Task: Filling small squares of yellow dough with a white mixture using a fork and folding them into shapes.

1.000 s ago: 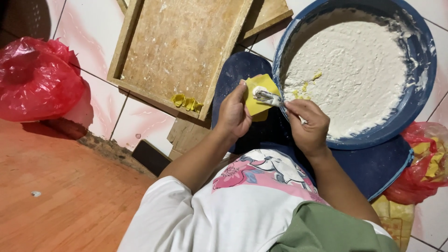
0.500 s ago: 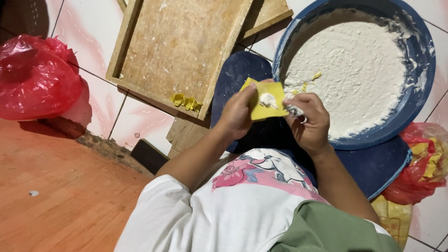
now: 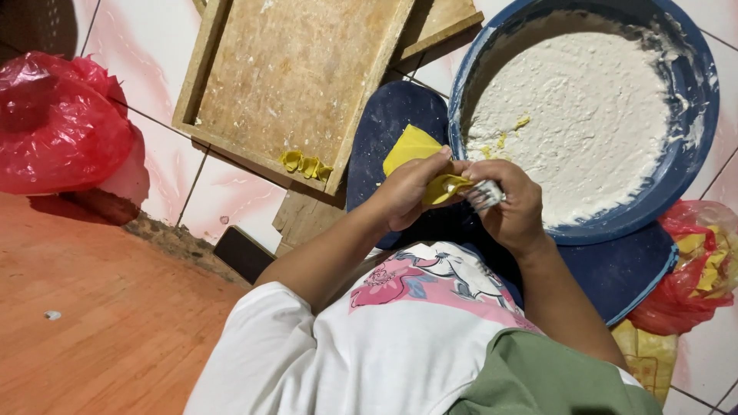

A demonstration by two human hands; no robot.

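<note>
Folding inward since half a second ago, the yellow wrapper sheet (image 3: pixel 419 157) now bends over itself between the two hands, where before it lay flat and open with a white dab showing on its face; that dab is no longer visible; the left hand (image 3: pixel 407 192) is curled shut around the sheet's lower fold, thumb and fingers pinching it, while one corner of the sheet sticks up free above the knuckles; the right hand (image 3: pixel 513 206) is closed on a small metal spoon (image 3: pixel 484 194), whose white-coated end touches the folded sheet, nearer to the left hand than it was earlier; both hands meet above a dark blue lid (image 3: pixel 384 131) lying on the tiled floor (image 3: pixel 165 165), just beside the big blue basin (image 3: pixel 692 146) of white filling (image 3: pixel 584 123), which holds a few yellow scraps as before; the wooden tray (image 3: pixel 292 77) stays in place with a small pile of finished yellow pieces (image 3: pixel 305 164) at its lower edge; a red plastic bag (image 3: pixel 61 123) sits well apart at the left, another red bag of yellow sheets (image 3: pixel 703 269) at the right.
</note>
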